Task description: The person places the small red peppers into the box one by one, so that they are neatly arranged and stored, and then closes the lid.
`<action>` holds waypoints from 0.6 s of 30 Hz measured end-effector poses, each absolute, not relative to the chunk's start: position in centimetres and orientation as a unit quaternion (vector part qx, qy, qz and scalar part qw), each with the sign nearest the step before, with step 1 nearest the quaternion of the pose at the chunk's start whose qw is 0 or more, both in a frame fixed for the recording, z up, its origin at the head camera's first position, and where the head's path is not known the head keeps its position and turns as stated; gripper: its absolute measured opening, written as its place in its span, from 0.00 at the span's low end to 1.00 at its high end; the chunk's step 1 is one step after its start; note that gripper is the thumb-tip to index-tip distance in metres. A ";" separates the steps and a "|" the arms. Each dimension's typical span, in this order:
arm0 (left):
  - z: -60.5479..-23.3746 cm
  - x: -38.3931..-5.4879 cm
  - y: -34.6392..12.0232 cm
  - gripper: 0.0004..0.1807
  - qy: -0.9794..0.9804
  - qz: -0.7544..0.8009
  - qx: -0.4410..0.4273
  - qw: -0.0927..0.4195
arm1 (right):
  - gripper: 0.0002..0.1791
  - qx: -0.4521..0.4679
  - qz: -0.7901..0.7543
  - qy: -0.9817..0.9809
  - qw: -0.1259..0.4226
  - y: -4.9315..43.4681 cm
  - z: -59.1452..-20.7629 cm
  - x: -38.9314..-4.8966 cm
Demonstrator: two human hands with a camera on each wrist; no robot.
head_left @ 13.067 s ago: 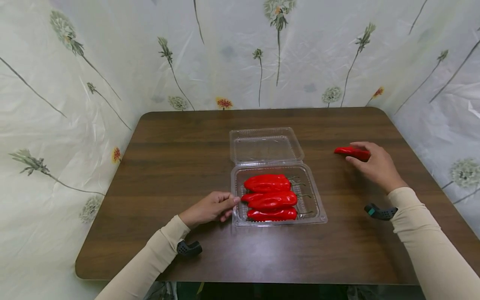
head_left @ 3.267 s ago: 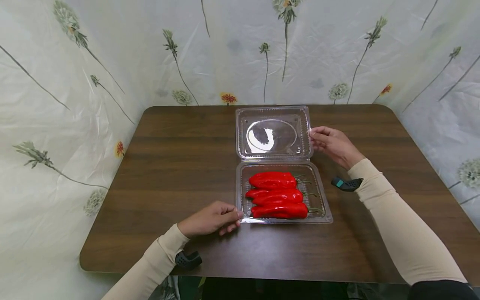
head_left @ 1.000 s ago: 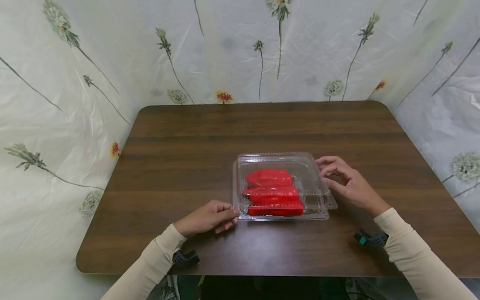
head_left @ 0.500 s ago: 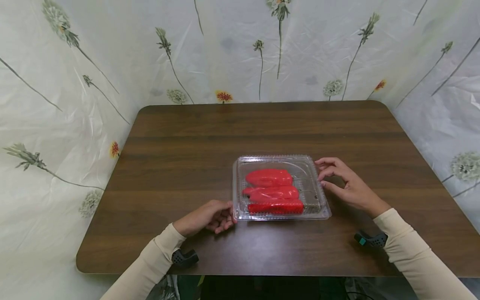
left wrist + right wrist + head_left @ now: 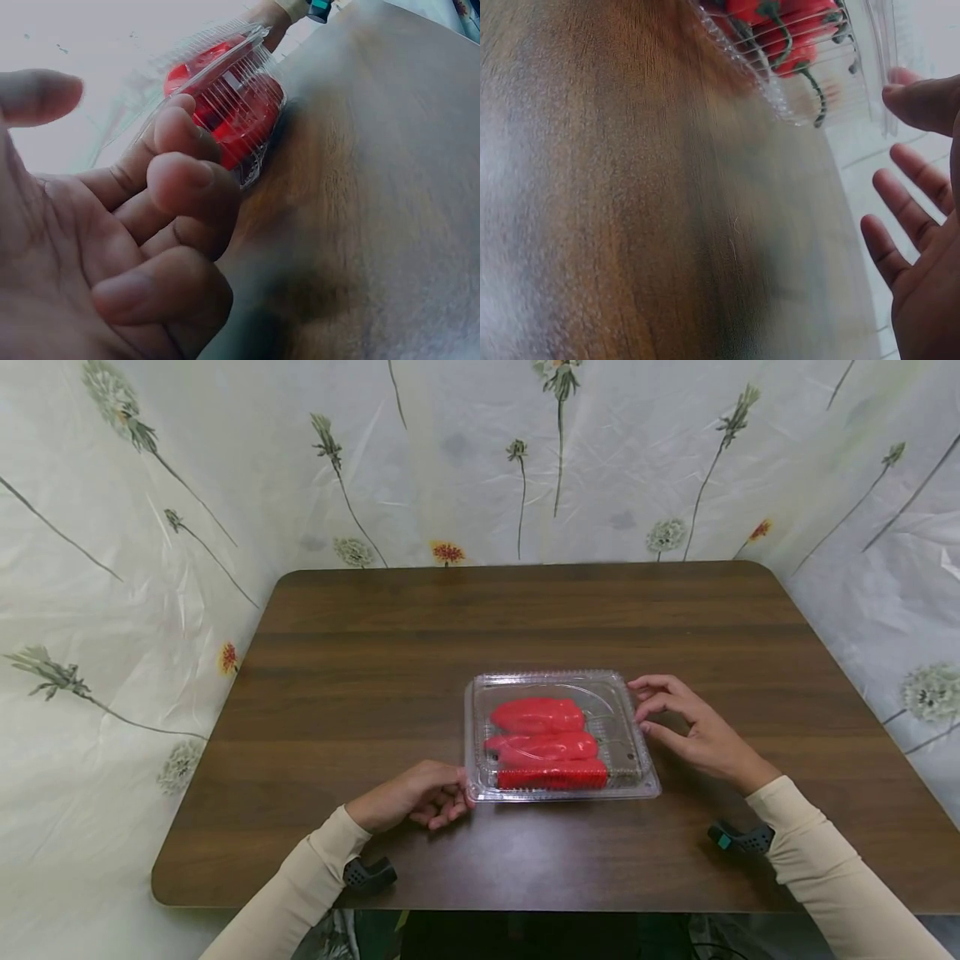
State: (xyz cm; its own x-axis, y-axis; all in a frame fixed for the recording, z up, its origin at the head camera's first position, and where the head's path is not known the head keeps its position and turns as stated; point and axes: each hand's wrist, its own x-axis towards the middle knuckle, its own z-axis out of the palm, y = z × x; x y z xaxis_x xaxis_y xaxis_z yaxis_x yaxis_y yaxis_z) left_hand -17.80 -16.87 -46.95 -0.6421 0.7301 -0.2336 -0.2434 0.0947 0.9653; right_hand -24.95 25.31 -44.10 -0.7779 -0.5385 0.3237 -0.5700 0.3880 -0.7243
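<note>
A clear plastic clamshell box [image 5: 617, 735] lies on the table, its lid folded down over three red peppers [image 5: 538, 716]. Green stems point toward the box's right side, showing through the wall in the right wrist view. At the front left corner is my left hand [image 5: 420, 793], palm turned up, fingers loosely curled; its fingertips [image 5: 180, 180] are right by the box wall and the thumb stands away. My right hand [image 5: 693, 731] is at the right side, thumb and fingertips at the lid's edge, the other fingers [image 5: 889, 251] spread apart.
The box stands near the middle of a dark wooden table [image 5: 360, 668] with rounded corners. A flower-printed plastic sheet [image 5: 465, 468] hangs behind and along both sides. Each wrist carries a black camera [image 5: 370, 875].
The pepper my right hand held is in the box, and the lid has swung over from behind. Within the last second the lid came down flush, and my left thumb let go of the corner.
</note>
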 end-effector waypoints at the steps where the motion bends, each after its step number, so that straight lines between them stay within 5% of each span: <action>1: -46.9 -17.8 -16.8 0.29 0.643 0.640 0.190 0.375 | 0.17 0.333 0.442 -0.833 0.018 25.3 -44.1 -25.0; 18: -46.8 -17.8 -15.7 0.19 0.667 0.631 0.144 0.369 | 0.17 0.280 0.504 -0.817 0.000 27.4 -47.3 -25.1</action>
State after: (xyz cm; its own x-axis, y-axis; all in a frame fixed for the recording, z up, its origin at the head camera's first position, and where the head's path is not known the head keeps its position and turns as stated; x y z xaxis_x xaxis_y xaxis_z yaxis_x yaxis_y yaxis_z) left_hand -17.76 -15.70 -46.77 -0.6861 0.6574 -0.3114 -0.2736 0.1634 0.9479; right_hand -25.05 27.41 -47.27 -0.8434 -0.4568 0.2829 -0.4576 0.3347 -0.8237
